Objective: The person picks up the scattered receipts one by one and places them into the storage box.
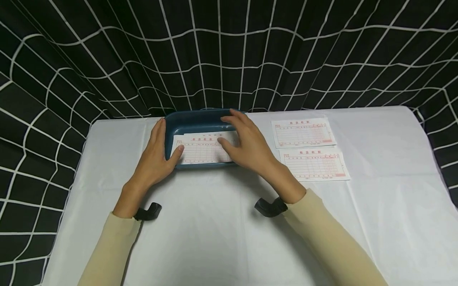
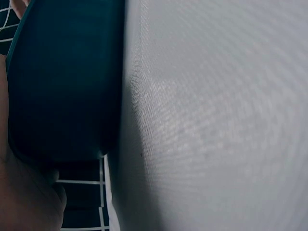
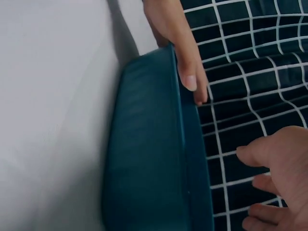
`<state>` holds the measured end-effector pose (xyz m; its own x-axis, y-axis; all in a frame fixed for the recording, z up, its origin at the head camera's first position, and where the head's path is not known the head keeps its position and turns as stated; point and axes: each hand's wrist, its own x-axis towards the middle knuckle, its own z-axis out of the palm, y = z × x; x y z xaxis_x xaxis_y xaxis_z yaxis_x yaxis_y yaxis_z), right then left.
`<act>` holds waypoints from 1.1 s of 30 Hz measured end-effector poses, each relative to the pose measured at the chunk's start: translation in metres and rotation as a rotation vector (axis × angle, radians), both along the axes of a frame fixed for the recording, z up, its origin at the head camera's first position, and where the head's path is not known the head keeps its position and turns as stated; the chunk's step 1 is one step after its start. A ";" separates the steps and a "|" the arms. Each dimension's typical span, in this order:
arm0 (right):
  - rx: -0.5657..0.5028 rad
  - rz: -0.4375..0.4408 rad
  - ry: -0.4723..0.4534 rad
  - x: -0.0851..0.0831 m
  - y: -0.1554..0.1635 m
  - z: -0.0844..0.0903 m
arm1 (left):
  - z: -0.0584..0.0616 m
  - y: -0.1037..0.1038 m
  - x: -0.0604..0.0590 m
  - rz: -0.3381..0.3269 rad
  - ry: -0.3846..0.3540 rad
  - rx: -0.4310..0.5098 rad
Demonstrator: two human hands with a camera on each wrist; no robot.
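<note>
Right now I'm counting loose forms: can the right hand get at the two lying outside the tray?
Probably yes: the right hand rests over the tray, and both loose forms lie uncovered just beside it.

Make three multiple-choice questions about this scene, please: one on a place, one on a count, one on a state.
1. Where does the blue tray stand?
A. at the far edge of the white table, left of the middle
B. at the table's near right corner
C. on the floor

2. How many paper forms lie on the table outside the tray?
A. none
B. two
C. five

3. What is the left hand doing?
A. hanging in the air
B. holding a pen
C. resting against the tray's left side, thumb on the form inside

Answers: 1 A, the tray sits by the curtain; 2 B, two lie to the right; 3 C, the palm meets the tray's wall.
</note>
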<state>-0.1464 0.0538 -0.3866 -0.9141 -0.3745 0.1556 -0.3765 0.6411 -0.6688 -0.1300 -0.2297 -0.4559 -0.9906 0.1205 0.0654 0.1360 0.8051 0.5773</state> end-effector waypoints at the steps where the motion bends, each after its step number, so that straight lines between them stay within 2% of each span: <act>1: -0.003 -0.002 0.013 0.002 0.003 0.001 | 0.000 0.000 0.000 0.000 0.001 0.000; 7: -0.001 -0.022 0.082 0.012 0.021 0.003 | 0.000 0.001 0.001 -0.004 0.004 -0.004; 13: -0.001 -0.044 0.085 0.021 0.039 0.000 | -0.001 0.002 0.001 0.000 0.002 0.006; 18: -0.039 -0.095 0.070 0.027 0.055 -0.010 | 0.001 0.002 0.001 0.004 0.002 -0.003; 22: -0.081 -0.137 0.093 0.031 0.067 -0.019 | 0.001 0.001 0.000 0.001 0.002 -0.006; 33: -0.092 -0.196 0.090 0.040 0.099 -0.041 | -0.001 0.000 0.001 -0.001 0.009 -0.006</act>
